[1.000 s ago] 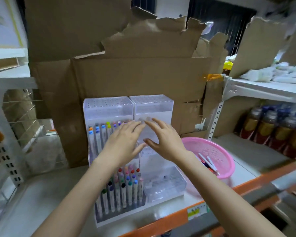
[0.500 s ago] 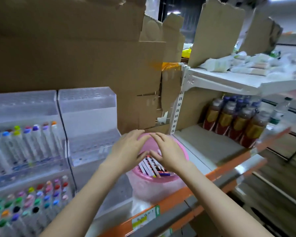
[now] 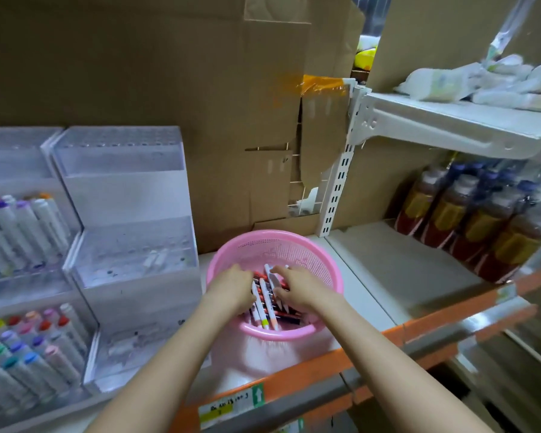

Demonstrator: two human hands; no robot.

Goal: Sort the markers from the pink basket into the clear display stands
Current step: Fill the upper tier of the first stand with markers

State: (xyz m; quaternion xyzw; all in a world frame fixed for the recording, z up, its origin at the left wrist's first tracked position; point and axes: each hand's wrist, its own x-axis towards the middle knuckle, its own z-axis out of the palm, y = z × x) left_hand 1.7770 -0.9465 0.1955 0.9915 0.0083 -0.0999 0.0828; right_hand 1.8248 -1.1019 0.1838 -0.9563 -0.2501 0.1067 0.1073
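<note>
Holding the stock: pink basket (image 3: 275, 245), on the shelf (image 3: 403, 276), just right of the display stands.
Markers (image 3: 264, 303): loose heap inside the basket.
Left hand (image 3: 231, 289): in the basket, fingers bent onto the markers; grip cannot be told.
Right hand (image 3: 299, 285): in the basket, fingers curved over the markers; grip cannot be told.
Right display stand (image 3: 128, 195): clear, stepped.
Left display stand (image 3: 19, 164): rows of capped markers.

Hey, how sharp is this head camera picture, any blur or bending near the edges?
Head view: pink basket, left hand and right hand fairly sharp; bottles at right and markers at far left smeared by blur; orange shelf edge bowed by wide-angle distortion.
</note>
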